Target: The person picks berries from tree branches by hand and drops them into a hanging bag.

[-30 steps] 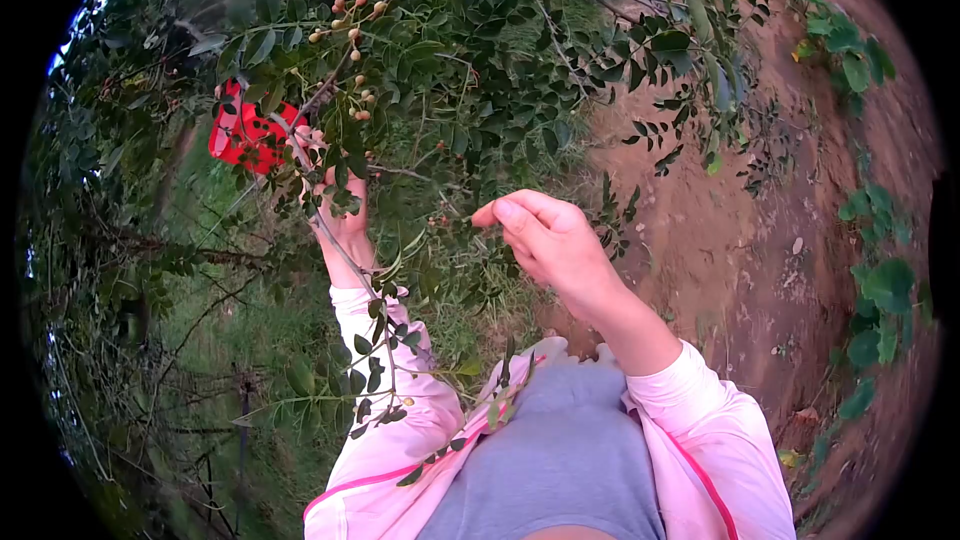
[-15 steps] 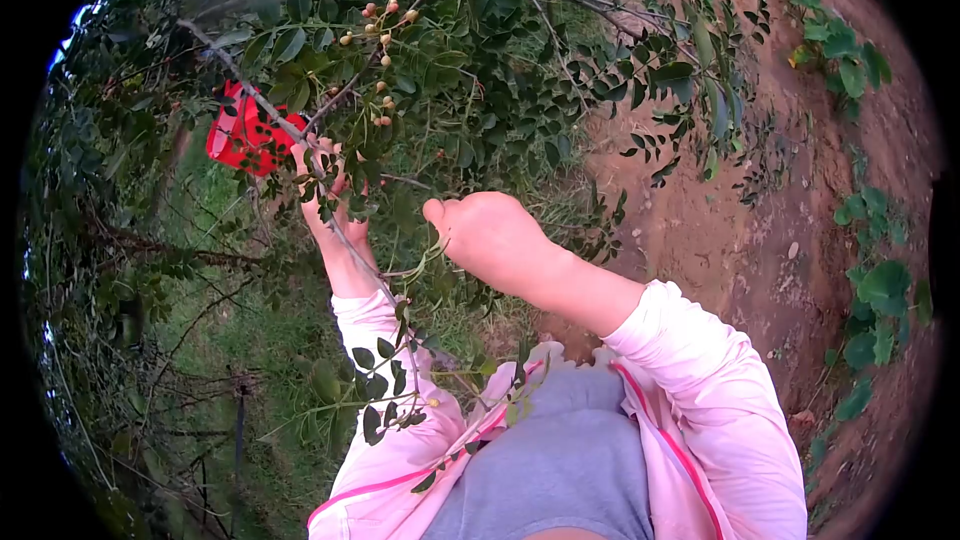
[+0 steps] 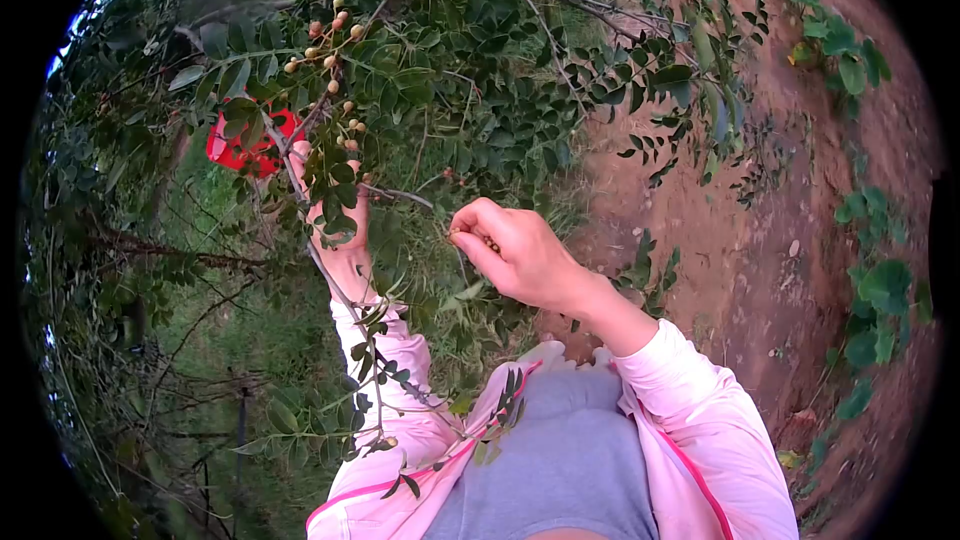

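My right hand [image 3: 515, 250] is closed in a pinch at a thin twig in the middle of the view. Several small brownish berries [image 3: 491, 244] show inside its curled fingers. My left hand [image 3: 340, 215] reaches up behind leaves and a grey branch [image 3: 296, 180]; its fingers are mostly covered, so its grip is unclear. Just beyond its fingertips is a red plastic container [image 3: 240, 145], partly hidden by foliage. Above the left hand, a cluster of round yellowish and pinkish berries [image 3: 333, 60] hangs from a stem.
Leafy branches [image 3: 500, 70] spread across the top and left. A long thin branch with leaves [image 3: 385, 380] runs down in front of my left sleeve. Bare brown soil [image 3: 740, 270] lies at the right, with broad-leaved plants [image 3: 885, 285] along its edge. Grass [image 3: 290, 340] covers the ground at left.
My right hand has turned and moved slightly right, so its thumb, fingertips and the berries inside now show. The berry cluster and branch have shifted left, and leaves cover more of my left hand.
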The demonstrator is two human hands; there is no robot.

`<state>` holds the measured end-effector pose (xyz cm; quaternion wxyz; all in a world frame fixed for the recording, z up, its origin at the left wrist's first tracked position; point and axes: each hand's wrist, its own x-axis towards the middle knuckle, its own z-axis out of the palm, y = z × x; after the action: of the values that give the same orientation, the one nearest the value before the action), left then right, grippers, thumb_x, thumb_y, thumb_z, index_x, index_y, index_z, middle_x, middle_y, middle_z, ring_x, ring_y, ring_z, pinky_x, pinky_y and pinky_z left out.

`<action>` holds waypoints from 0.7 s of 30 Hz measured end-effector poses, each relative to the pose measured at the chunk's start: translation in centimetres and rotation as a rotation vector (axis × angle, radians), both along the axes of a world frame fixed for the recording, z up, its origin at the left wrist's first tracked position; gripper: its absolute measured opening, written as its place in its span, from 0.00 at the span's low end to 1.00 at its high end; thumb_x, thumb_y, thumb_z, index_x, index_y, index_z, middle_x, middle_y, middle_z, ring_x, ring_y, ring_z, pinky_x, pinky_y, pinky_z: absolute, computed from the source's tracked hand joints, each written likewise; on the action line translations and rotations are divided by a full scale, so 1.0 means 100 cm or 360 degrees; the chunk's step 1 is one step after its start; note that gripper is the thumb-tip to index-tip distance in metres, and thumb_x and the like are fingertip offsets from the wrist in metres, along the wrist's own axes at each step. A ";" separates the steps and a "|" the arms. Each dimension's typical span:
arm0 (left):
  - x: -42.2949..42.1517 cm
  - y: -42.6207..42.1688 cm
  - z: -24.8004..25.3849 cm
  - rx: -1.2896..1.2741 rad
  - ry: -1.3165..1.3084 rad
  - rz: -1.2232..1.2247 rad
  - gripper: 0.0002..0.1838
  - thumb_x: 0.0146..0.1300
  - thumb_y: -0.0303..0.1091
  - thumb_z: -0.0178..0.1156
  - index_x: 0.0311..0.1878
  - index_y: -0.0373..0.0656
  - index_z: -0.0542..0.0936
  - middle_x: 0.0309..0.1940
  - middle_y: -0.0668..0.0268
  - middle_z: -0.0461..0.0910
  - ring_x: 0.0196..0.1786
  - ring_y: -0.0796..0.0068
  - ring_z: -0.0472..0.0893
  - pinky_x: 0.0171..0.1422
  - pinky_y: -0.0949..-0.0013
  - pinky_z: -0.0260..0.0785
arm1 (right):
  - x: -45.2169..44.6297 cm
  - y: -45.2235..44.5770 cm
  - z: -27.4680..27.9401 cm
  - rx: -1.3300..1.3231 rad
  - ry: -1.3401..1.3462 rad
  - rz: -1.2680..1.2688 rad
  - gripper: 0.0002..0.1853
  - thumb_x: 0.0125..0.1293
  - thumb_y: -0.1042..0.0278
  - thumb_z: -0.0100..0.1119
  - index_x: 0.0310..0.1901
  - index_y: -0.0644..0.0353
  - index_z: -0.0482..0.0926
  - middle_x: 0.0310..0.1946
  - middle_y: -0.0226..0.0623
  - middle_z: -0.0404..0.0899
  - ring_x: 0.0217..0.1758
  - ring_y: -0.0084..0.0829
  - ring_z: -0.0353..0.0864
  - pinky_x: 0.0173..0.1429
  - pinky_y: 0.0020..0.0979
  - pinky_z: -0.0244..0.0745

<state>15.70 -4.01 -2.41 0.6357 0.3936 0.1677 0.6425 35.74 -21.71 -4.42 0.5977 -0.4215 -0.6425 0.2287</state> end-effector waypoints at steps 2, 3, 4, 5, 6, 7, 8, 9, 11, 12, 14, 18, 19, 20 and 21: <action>-0.002 -0.002 -0.001 -0.0006 0.0008 0.0009 0.19 0.74 0.47 0.51 0.55 0.41 0.74 0.42 0.66 0.80 0.40 0.71 0.79 0.49 0.62 0.77 | 0.009 -0.008 0.011 -0.0212 0.0372 0.0095 0.08 0.69 0.71 0.57 0.41 0.68 0.73 0.28 0.38 0.77 0.29 0.27 0.76 0.35 0.31 0.71; -0.001 0.000 -0.002 -0.0010 0.0014 0.0009 0.19 0.74 0.47 0.51 0.55 0.41 0.74 0.42 0.66 0.80 0.40 0.71 0.79 0.49 0.62 0.77 | 0.010 -0.003 -0.001 -0.0084 0.0578 0.0130 0.08 0.70 0.70 0.56 0.44 0.66 0.73 0.27 0.31 0.75 0.26 0.21 0.72 0.31 0.26 0.67; 0.000 0.002 -0.001 -0.0009 0.0017 0.0009 0.19 0.74 0.47 0.51 0.55 0.41 0.74 0.42 0.66 0.80 0.39 0.71 0.79 0.49 0.62 0.77 | 0.019 -0.008 0.002 -0.0299 0.0962 0.0395 0.08 0.71 0.70 0.55 0.46 0.65 0.72 0.27 0.29 0.73 0.25 0.18 0.68 0.29 0.24 0.63; 0.003 0.003 -0.001 -0.0010 0.0023 0.0011 0.19 0.74 0.47 0.51 0.55 0.41 0.74 0.42 0.66 0.80 0.39 0.71 0.79 0.49 0.62 0.77 | 0.030 -0.018 0.007 -0.0512 0.1349 0.0657 0.09 0.71 0.70 0.54 0.48 0.65 0.71 0.26 0.27 0.72 0.23 0.15 0.64 0.26 0.21 0.59; 0.004 0.003 0.000 -0.0013 0.0022 0.0027 0.19 0.74 0.47 0.51 0.55 0.41 0.74 0.42 0.66 0.80 0.39 0.71 0.79 0.49 0.62 0.77 | 0.039 -0.023 0.008 -0.0512 0.1450 0.0712 0.11 0.72 0.67 0.53 0.50 0.63 0.70 0.27 0.27 0.71 0.21 0.13 0.58 0.24 0.18 0.52; 0.005 0.004 -0.002 -0.0018 0.0023 0.0035 0.19 0.74 0.47 0.51 0.55 0.41 0.74 0.42 0.66 0.80 0.39 0.71 0.79 0.49 0.62 0.77 | 0.046 -0.026 0.000 -0.0520 0.1527 0.0760 0.12 0.72 0.65 0.53 0.49 0.63 0.70 0.27 0.28 0.72 0.20 0.13 0.58 0.23 0.18 0.52; 0.006 0.005 -0.002 -0.0021 0.0023 0.0044 0.19 0.74 0.47 0.51 0.55 0.41 0.74 0.42 0.66 0.80 0.39 0.71 0.79 0.49 0.62 0.77 | 0.050 -0.027 -0.008 -0.0530 0.1605 0.0812 0.12 0.71 0.63 0.52 0.48 0.63 0.70 0.28 0.28 0.72 0.20 0.13 0.58 0.23 0.18 0.53; 0.005 0.004 -0.002 -0.0023 0.0034 0.0047 0.19 0.74 0.47 0.51 0.55 0.41 0.74 0.42 0.66 0.80 0.39 0.71 0.79 0.48 0.62 0.77 | 0.051 -0.026 -0.016 -0.0541 0.1682 0.0865 0.13 0.71 0.62 0.52 0.47 0.63 0.70 0.28 0.29 0.72 0.19 0.14 0.58 0.23 0.19 0.53; 0.004 0.002 -0.002 -0.0032 0.0029 0.0054 0.19 0.74 0.47 0.51 0.54 0.41 0.74 0.41 0.66 0.80 0.39 0.71 0.79 0.48 0.62 0.77 | 0.048 -0.016 -0.028 -0.0573 0.1574 0.0926 0.13 0.71 0.59 0.50 0.45 0.62 0.71 0.29 0.31 0.74 0.18 0.14 0.60 0.22 0.19 0.54; 0.004 0.002 -0.002 -0.0032 0.0028 0.0056 0.19 0.74 0.47 0.51 0.54 0.41 0.74 0.41 0.66 0.80 0.39 0.71 0.79 0.48 0.62 0.77 | 0.042 -0.012 -0.028 -0.0606 0.1534 0.0880 0.13 0.71 0.59 0.50 0.44 0.63 0.71 0.29 0.32 0.74 0.18 0.14 0.60 0.22 0.19 0.54; 0.002 0.001 -0.004 -0.0025 0.0022 0.0060 0.19 0.74 0.47 0.51 0.54 0.41 0.74 0.41 0.66 0.80 0.39 0.71 0.79 0.48 0.63 0.77 | 0.030 0.003 -0.037 -0.0664 0.1339 0.0775 0.14 0.71 0.57 0.52 0.38 0.62 0.75 0.28 0.31 0.75 0.17 0.13 0.61 0.21 0.18 0.54; -0.003 0.005 -0.001 -0.0017 0.0004 0.0064 0.18 0.74 0.47 0.51 0.54 0.41 0.74 0.41 0.66 0.80 0.39 0.71 0.79 0.47 0.63 0.77 | 0.012 0.032 -0.044 -0.0709 0.1324 0.0537 0.14 0.72 0.58 0.56 0.41 0.63 0.78 0.24 0.25 0.73 0.16 0.10 0.59 0.20 0.16 0.52; -0.004 0.006 -0.001 -0.0019 -0.0001 0.0064 0.18 0.74 0.47 0.51 0.54 0.42 0.74 0.41 0.66 0.80 0.38 0.71 0.79 0.47 0.63 0.77 | 0.011 0.038 -0.044 -0.0749 0.1298 0.0498 0.14 0.72 0.58 0.55 0.42 0.63 0.78 0.24 0.24 0.73 0.16 0.10 0.59 0.20 0.16 0.52; -0.004 0.008 0.000 -0.0017 0.0000 0.0063 0.18 0.74 0.47 0.51 0.54 0.42 0.74 0.41 0.66 0.80 0.38 0.71 0.79 0.47 0.63 0.77 | 0.009 0.043 -0.042 -0.0790 0.1275 0.0456 0.14 0.73 0.59 0.55 0.42 0.64 0.78 0.24 0.24 0.72 0.16 0.10 0.58 0.20 0.16 0.51; -0.004 0.008 0.000 -0.0016 -0.0002 0.0064 0.18 0.74 0.47 0.51 0.54 0.42 0.74 0.40 0.66 0.80 0.38 0.71 0.79 0.47 0.63 0.77 | 0.009 0.048 -0.040 -0.0829 0.1250 0.0414 0.14 0.73 0.60 0.54 0.43 0.64 0.78 0.24 0.24 0.72 0.16 0.10 0.58 0.20 0.16 0.51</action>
<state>15.31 -3.20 -2.40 0.6249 0.3865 0.1785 0.6544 36.61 -16.89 -8.46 0.6361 -0.3550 -0.3373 0.5963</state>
